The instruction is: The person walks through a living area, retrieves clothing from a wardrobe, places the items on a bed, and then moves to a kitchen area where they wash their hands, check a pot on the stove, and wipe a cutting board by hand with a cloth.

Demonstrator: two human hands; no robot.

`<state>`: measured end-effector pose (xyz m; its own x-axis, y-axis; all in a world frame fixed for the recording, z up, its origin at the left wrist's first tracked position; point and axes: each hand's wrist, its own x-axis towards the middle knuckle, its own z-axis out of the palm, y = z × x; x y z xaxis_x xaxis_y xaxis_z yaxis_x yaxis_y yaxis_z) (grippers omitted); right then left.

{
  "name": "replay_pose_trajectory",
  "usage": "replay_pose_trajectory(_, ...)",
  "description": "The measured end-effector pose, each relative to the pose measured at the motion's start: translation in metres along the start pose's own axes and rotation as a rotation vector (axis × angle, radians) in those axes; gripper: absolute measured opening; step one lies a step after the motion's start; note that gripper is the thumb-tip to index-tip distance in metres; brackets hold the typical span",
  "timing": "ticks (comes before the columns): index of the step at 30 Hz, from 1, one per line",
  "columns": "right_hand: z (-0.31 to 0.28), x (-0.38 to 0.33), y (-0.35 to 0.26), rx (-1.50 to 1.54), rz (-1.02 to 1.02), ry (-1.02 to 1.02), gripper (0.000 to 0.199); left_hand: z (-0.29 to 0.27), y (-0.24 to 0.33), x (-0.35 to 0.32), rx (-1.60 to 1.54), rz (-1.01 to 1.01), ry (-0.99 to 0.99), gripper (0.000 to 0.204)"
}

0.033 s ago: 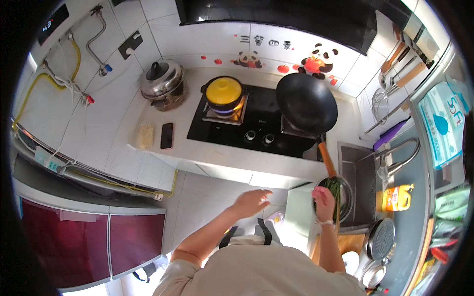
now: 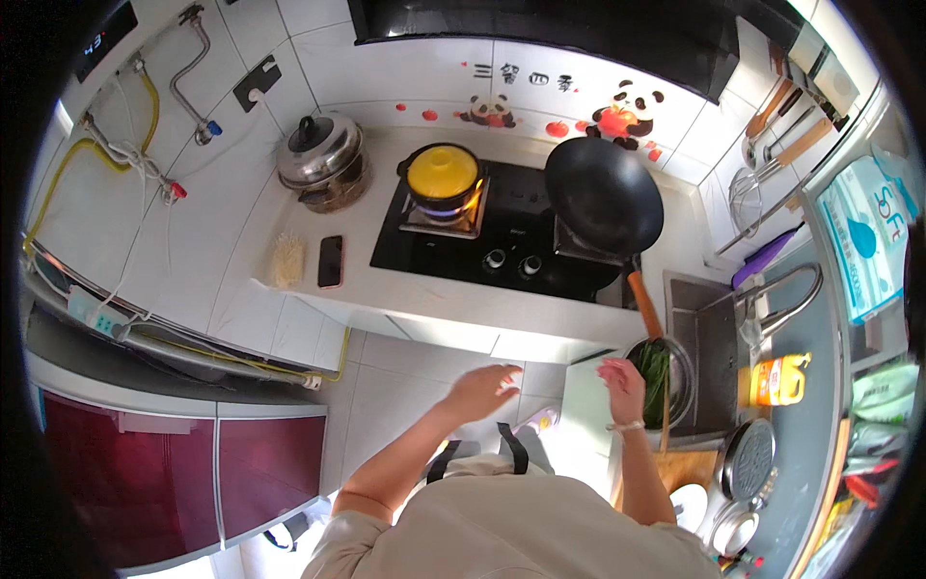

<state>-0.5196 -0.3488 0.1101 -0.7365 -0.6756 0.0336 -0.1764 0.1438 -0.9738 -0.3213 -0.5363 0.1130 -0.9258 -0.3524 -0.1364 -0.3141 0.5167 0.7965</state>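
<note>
My left hand (image 2: 482, 389) hovers with fingers spread over the floor in front of the white counter (image 2: 405, 304), holding nothing. My right hand (image 2: 622, 386), with a band at the wrist, is raised just left of a metal bowl of green vegetables (image 2: 666, 372); its fingers are loosely apart and I see nothing in it. A thin stick lies across the bowl, clear of the hand. On the black hob (image 2: 511, 246) a yellow-lidded pot (image 2: 442, 172) sits over a lit flame. Beside it stands an empty black wok (image 2: 603, 193) with an orange handle (image 2: 644, 304).
A lidded steel pot (image 2: 320, 154), a dark phone (image 2: 330, 261) and a pale bundle of noodles (image 2: 286, 261) sit on the counter's left. At right are a sink (image 2: 709, 338), faucet (image 2: 781, 299), yellow bottle (image 2: 776, 379), wooden board (image 2: 680, 473) and round strainer (image 2: 748, 458). Red cabinets (image 2: 193, 463) stand lower left.
</note>
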Motion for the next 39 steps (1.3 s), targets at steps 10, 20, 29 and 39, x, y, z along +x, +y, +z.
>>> replay_pose_trajectory(10,0.161,0.003,-0.015,0.198,0.241,-0.303,0.014,-0.134,-0.079,-0.011,0.188,-0.127,0.201,0.031)
replay_pose_trajectory(20,0.177,0.044,0.003,0.212,0.369,-0.173,0.016,-0.276,-0.102,0.180,0.927,0.043,0.393,0.040)
replay_pose_trajectory(29,0.191,0.013,0.007,0.303,0.479,0.196,0.016,-0.321,-0.137,0.295,1.215,0.065,0.095,0.054)
replay_pose_trajectory(39,0.245,-0.019,0.009,0.401,0.551,0.397,0.016,-0.329,-0.116,0.330,1.394,0.037,-0.268,0.066)
